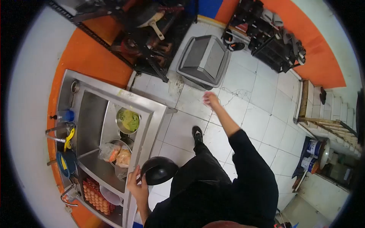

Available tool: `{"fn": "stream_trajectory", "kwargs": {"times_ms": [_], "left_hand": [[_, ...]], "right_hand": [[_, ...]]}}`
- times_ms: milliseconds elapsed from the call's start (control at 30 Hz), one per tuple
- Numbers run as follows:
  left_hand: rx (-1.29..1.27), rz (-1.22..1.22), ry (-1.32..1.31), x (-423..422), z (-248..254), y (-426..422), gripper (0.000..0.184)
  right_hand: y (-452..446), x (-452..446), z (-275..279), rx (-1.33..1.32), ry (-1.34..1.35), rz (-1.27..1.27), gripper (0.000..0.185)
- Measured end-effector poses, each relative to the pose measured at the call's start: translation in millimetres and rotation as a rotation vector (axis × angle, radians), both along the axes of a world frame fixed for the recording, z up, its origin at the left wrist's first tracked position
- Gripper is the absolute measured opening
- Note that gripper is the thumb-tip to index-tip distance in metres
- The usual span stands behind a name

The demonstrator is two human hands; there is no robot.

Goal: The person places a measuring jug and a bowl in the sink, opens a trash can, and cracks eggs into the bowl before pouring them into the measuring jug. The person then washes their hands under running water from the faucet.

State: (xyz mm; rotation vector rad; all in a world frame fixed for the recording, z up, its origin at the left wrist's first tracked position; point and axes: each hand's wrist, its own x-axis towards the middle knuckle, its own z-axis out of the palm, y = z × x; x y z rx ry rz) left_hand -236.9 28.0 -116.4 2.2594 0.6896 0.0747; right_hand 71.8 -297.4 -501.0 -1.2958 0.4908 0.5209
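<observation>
My left hand [137, 187] grips the rim of a black bowl [161, 171], tilted beside the front edge of the steel sink [146, 125]. My right hand [211, 100] is stretched out over the tiled floor, just in front of the grey swing-lid bin [203, 59]. Its fingers look curled around something pale and pinkish, too blurred to name. In the sink stand a metal pot with green leaves [128, 121] and plastic bags of orange and tan food [118, 154].
Trays of eggs [98, 197] sit at the sink's near end. A black metal rack with pans [152, 24] stands beyond the sink, and a shoe rack [270, 41] behind the bin. Stairs [330, 108] and paint cans [312, 148] are at the right.
</observation>
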Motion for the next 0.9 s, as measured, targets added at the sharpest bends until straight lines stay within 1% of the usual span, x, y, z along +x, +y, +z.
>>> {"fn": "stream_trajectory", "kwargs": {"times_ms": [100,167,200,300,333,433,467,567,633,667,767,800,900], "left_hand": [[0.037,0.070,0.060,5,-9,-17,0.037],[0.026,0.089,0.099,6,-14,-26,0.036],[0.014,0.105,0.173,8,-14,-30,0.033],[0.004,0.128,0.176,16,-17,-43,0.030],[0.002,0.145,0.195,17,-16,-48,0.030],[0.015,0.185,0.229,21,-14,-53,0.029],[0.030,0.189,0.228,19,-15,-54,0.029],[0.001,0.228,0.192,-3,-23,-53,0.031],[-0.032,0.282,0.175,-24,-31,-54,0.031],[-0.064,0.309,0.157,-34,-34,-56,0.034],[-0.043,0.286,0.166,-67,-36,-61,0.039],[-0.083,0.305,0.145,-93,-44,-56,0.042],[-0.089,0.348,0.146,-143,-44,-65,0.043]], "right_hand": [[-61,48,-83,0.163,0.368,-0.526,0.050],[-74,58,-90,0.167,0.311,-0.634,0.064],[-77,63,-93,0.324,0.281,-0.653,0.087],[-74,77,-93,0.423,0.299,-0.768,0.088],[-77,78,-95,0.490,0.270,-0.718,0.093],[-72,82,-96,0.544,0.325,-0.775,0.113],[-72,81,-94,0.567,0.250,-0.659,0.118],[-63,76,-86,0.544,0.312,-0.679,0.118],[-49,49,-80,0.553,0.334,-0.704,0.118],[-41,34,-75,0.559,0.340,-0.712,0.118],[-16,-27,-79,0.571,0.324,-0.754,0.115],[-8,-50,-78,0.577,0.314,-0.728,0.116],[10,-121,-77,0.603,0.286,-0.654,0.116]]}}
